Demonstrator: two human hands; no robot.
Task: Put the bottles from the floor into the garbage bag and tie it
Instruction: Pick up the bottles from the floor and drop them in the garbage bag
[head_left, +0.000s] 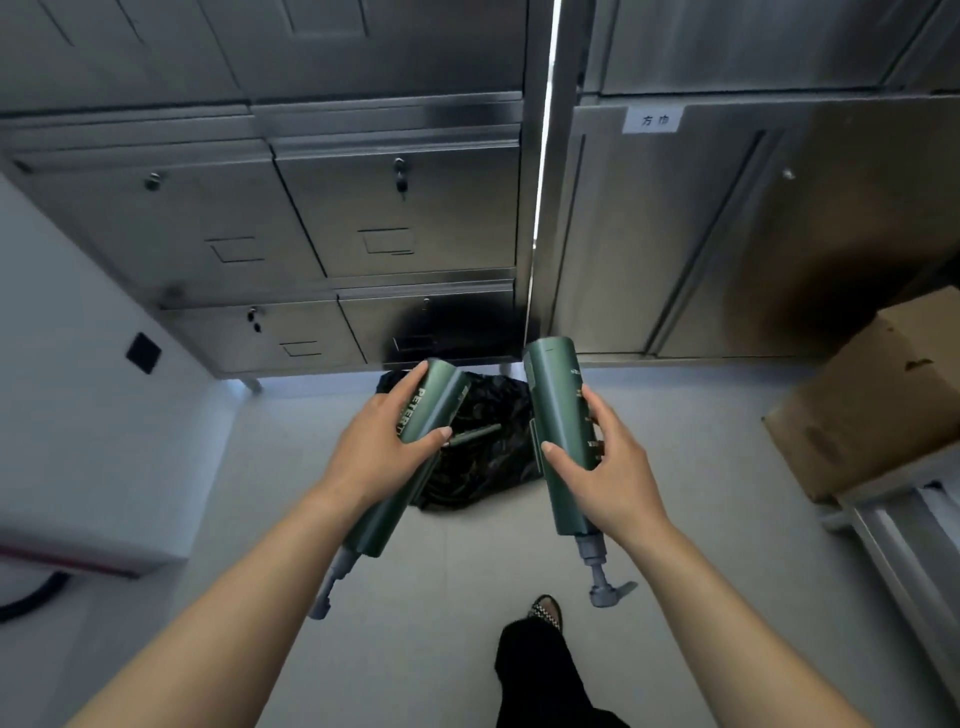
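Note:
I hold two dark green pump bottles upside down, their grey pump heads pointing toward me. My left hand (382, 447) grips the left bottle (434, 397), which carries white lettering and tilts to the right. My right hand (605, 467) grips the right bottle (558, 410), which stands nearly upright. Beyond both bottles a crumpled black garbage bag (488, 447) lies on the floor in front of the cabinets. A thin green item shows on the bag just past my left thumb.
Steel cabinets (332, 218) with locked drawers fill the far side. A cardboard box (872, 405) sits on a metal rack at the right. A white wall with a dark socket stands at the left. My leg and shoe (545, 613) show on the pale floor below.

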